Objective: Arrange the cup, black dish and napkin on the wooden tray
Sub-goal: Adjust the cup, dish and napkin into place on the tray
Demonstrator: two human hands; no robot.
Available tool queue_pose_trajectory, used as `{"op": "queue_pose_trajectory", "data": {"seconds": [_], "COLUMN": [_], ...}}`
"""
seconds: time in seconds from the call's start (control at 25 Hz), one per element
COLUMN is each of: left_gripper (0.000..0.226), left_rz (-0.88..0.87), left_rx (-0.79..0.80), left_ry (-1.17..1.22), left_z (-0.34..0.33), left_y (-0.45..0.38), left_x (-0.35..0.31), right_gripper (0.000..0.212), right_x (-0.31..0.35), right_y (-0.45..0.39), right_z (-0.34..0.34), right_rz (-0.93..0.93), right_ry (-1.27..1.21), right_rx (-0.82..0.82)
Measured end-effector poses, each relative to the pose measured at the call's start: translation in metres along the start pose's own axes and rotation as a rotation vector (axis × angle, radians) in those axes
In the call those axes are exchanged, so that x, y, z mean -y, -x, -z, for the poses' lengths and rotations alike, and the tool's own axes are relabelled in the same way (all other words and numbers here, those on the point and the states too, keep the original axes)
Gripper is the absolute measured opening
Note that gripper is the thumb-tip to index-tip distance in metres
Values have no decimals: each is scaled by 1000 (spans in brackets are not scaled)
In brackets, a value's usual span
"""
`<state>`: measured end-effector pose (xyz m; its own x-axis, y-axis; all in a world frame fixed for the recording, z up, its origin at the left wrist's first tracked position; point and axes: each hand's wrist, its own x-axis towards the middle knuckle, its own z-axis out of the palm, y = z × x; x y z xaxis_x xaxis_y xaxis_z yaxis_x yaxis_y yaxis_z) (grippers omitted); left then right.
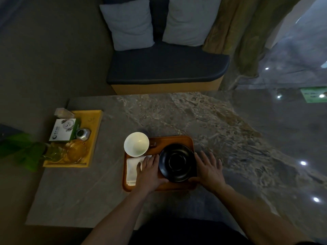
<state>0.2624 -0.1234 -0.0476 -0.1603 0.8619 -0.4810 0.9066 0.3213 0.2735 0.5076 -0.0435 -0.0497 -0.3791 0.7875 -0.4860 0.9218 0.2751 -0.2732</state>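
A wooden tray [177, 139] lies on the marble table in front of me. On its right part sits the round black dish [177, 162]. A white cup [136, 144] stands at the tray's far left corner, overhanging the rim. A folded white napkin [131, 167] lies on the tray's left side. My left hand [149, 171] rests flat on the napkin with its thumb against the dish's left edge. My right hand [209, 169] lies with fingers spread just right of the dish, its thumb at the dish's near edge. Neither hand lifts anything.
A yellow tray [93, 121] at the table's left holds a tissue box [64, 131], a small metal pot [83, 134] and amber glassware [77, 152]. Green leaves [21, 149] hang over the left edge. A cushioned bench [164, 68] with two pillows stands beyond the table.
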Motion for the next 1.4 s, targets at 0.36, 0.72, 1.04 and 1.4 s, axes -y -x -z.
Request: {"op": "queue_pose_trajectory", "data": {"seconds": [0.36,0.72,1.04,1.4], "left_gripper": [108,110,109,108], "left_rz": [-7,-17,-16,-23], "left_rx": [-17,-41,-37,-16], "left_ry": [15,24,21,40], "left_z": [-5,-2,0,1], "left_y": [-2,3,8,7], "left_x": [3,9,16,19], "right_gripper": [109,108,108,107], "right_x": [-4,1,8,12], "right_y": [-5,-2,2,11], "right_z": [-4,-6,-9,-13], "right_rz": [-10,-14,-22,-36], "right_ry": [-32,-37,-38,-24], "right_rx": [-1,-14,-20,-25]}}
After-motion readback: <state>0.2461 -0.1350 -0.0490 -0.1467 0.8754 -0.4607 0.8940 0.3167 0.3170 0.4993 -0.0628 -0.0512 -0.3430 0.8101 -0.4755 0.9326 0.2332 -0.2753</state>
